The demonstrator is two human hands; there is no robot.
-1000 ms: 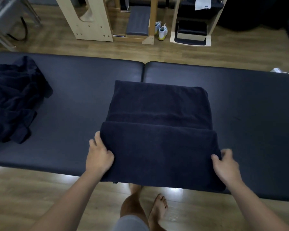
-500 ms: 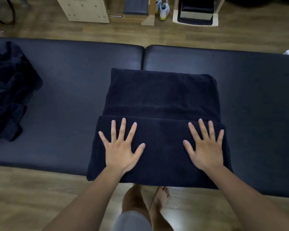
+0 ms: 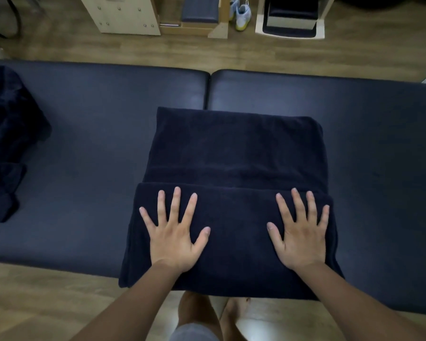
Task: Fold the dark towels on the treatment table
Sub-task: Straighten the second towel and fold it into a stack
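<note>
Both still flat, left hand, right hand

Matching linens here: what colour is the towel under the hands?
The towel is plain dark navy, no pattern; best seen in the head view.

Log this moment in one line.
step: pressing fold | left hand: flat on towel | right hand: flat on towel | pile: unfolded, far left
</note>
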